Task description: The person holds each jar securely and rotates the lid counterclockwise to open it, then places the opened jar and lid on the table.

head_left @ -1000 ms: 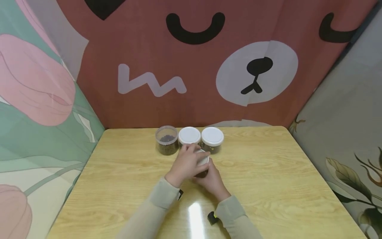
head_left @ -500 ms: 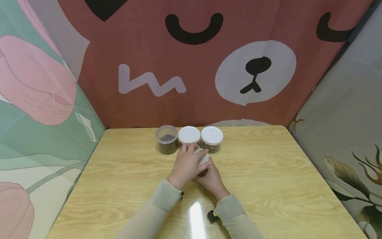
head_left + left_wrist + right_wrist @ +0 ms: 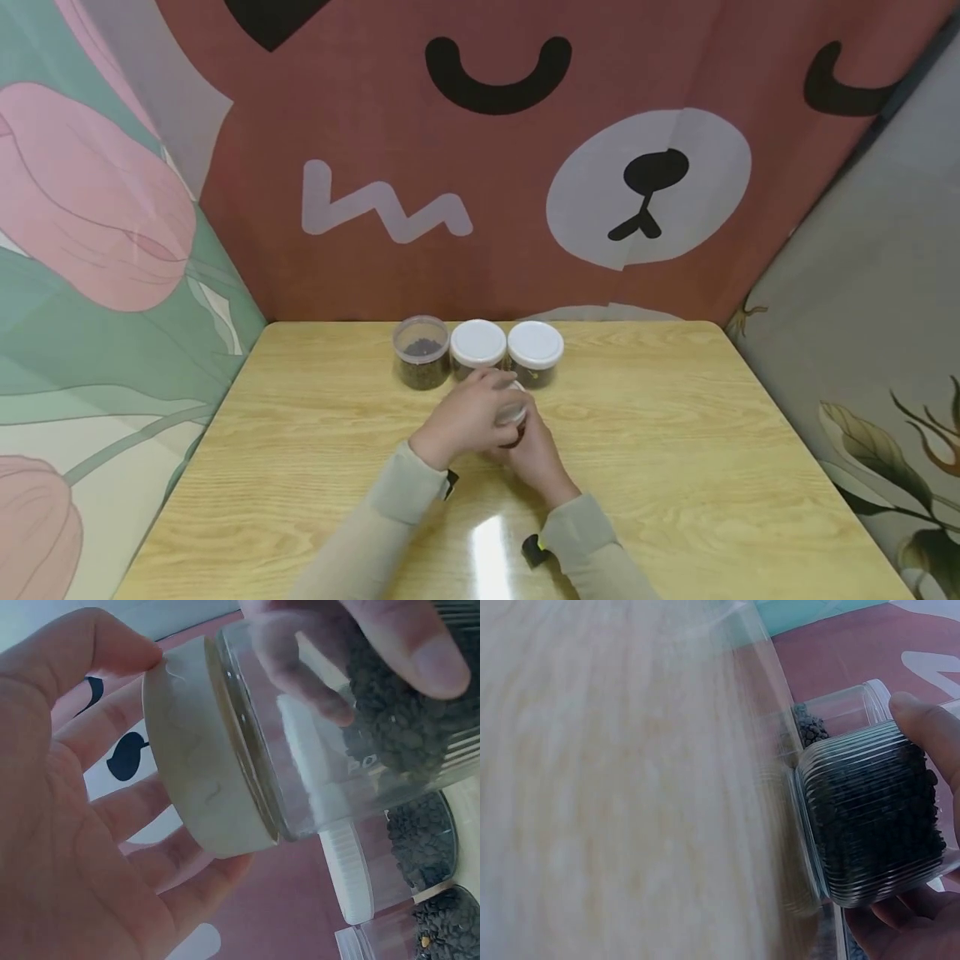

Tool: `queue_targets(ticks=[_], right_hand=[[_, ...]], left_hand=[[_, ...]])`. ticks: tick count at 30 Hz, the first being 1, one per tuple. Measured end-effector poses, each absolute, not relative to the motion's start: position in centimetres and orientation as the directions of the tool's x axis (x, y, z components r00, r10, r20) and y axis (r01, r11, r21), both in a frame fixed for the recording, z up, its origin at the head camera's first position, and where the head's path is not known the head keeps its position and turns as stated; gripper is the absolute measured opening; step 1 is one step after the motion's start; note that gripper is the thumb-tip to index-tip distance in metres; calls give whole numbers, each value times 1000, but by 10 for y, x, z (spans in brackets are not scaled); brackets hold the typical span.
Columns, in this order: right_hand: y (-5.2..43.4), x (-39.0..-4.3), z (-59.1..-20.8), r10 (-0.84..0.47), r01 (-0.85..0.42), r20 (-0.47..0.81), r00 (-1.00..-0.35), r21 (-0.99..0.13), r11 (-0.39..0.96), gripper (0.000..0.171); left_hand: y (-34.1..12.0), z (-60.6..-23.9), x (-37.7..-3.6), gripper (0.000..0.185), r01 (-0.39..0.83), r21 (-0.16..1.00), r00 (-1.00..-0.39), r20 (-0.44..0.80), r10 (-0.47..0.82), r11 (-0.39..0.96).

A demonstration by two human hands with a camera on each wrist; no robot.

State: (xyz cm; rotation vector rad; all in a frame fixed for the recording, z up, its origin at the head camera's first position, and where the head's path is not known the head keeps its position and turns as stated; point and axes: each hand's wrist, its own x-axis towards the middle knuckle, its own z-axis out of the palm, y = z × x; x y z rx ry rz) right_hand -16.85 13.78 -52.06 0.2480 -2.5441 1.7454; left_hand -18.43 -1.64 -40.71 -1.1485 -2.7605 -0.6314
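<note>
1. Two hands share one jar (image 3: 375, 727) above the table (image 3: 675, 467): the left hand (image 3: 465, 417) curls round its white lid (image 3: 199, 761), and the right hand (image 3: 534, 454) grips the ribbed body.
2. Tilted sideways, the dark granules (image 3: 874, 817) could spill if the lid comes free.
3. Three jars (image 3: 477, 352) just behind could be knocked.

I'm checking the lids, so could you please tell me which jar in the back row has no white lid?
The leftmost jar: its top is open, showing dark grains inside, while the two jars to its right wear white lids.
</note>
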Motion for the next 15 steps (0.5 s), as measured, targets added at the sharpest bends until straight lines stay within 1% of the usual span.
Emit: queue_targets(ticks=[7, 10, 15], right_hand=[[136, -166, -523, -113, -158, 123, -986, -910, 382, 93], [138, -165, -522, -112, -159, 126, -986, -917, 367, 92], [139, -167, -519, -130, -153, 114, -985, -924, 349, 95]], left_hand=[[-18, -409, -182, 36, 691, 355, -718, 233, 656, 630], [-17, -410, -180, 36, 687, 355, -721, 230, 653, 634], [-17, -410, -181, 36, 695, 294, -718, 251, 649, 656]])
